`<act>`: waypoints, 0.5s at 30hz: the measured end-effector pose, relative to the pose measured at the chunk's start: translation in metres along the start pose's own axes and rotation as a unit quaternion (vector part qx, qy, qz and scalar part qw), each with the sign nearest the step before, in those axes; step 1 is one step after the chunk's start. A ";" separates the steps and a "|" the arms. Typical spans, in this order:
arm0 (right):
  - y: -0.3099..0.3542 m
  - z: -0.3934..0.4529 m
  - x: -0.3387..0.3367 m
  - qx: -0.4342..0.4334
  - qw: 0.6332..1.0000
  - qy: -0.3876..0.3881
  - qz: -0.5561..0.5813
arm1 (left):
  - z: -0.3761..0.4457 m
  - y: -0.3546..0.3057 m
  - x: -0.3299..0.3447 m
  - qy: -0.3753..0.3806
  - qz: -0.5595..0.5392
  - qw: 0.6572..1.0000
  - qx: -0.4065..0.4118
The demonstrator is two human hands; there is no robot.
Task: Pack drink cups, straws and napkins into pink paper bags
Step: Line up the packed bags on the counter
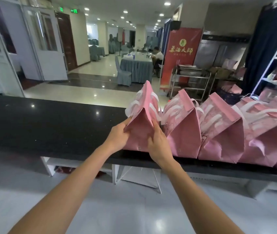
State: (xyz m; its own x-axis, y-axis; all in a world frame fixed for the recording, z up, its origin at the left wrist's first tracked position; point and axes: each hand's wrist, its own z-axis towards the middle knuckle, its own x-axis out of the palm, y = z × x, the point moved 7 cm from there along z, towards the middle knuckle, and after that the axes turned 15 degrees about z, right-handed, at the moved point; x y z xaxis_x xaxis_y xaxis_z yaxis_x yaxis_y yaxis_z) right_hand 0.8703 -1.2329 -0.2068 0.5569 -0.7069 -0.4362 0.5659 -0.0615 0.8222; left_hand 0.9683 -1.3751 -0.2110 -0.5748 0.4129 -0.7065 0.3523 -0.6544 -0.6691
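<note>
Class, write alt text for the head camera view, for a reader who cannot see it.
Both hands, left hand and right hand, hold the leftmost pink paper bag in a row of closed bags on a black counter; a dining hall lies beyond.

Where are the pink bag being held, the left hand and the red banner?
held pink bag (142,115), head view, its near folded side.
left hand (118,136), head view, back of the hand.
red banner (180,53), head view, beside its gold lettering.
</note>
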 end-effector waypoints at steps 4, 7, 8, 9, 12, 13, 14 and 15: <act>-0.003 0.003 0.011 0.032 0.999 -0.028 -0.017 | 0.011 0.007 0.011 0.018 -0.018 0.999 0.026; -0.008 0.004 0.015 0.045 0.997 -0.038 -0.044 | 0.014 0.013 0.018 0.036 -0.015 0.999 0.034; -0.008 0.004 0.016 0.043 0.997 -0.041 -0.053 | 0.014 0.014 0.018 0.040 -0.009 0.999 0.033; -0.007 0.003 0.017 0.041 0.996 -0.045 -0.059 | 0.016 0.016 0.019 0.040 -0.007 0.999 0.032; -0.003 -0.003 0.019 0.010 0.995 -0.057 -0.085 | 0.015 0.014 0.019 0.035 -0.006 0.999 0.021; -0.001 -0.006 0.019 0.001 0.994 -0.059 -0.094 | 0.015 0.013 0.019 0.030 -0.006 0.999 0.020; 0.000 -0.010 0.019 -0.005 0.993 -0.061 -0.097 | 0.015 0.012 0.020 0.029 0.000 0.999 0.016; 0.001 -0.014 0.019 -0.009 0.993 -0.063 -0.100 | 0.015 0.011 0.022 0.028 0.002 1.000 0.014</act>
State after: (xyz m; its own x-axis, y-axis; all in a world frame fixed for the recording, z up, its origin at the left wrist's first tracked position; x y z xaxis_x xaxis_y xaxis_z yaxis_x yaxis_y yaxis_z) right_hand 0.8896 -1.2365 -0.2193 0.3533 -0.7642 -0.5396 0.6680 -0.1977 0.7174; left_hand 0.9480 -1.3831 -0.2308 -0.5306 0.4439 -0.7220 0.3336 -0.6737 -0.6594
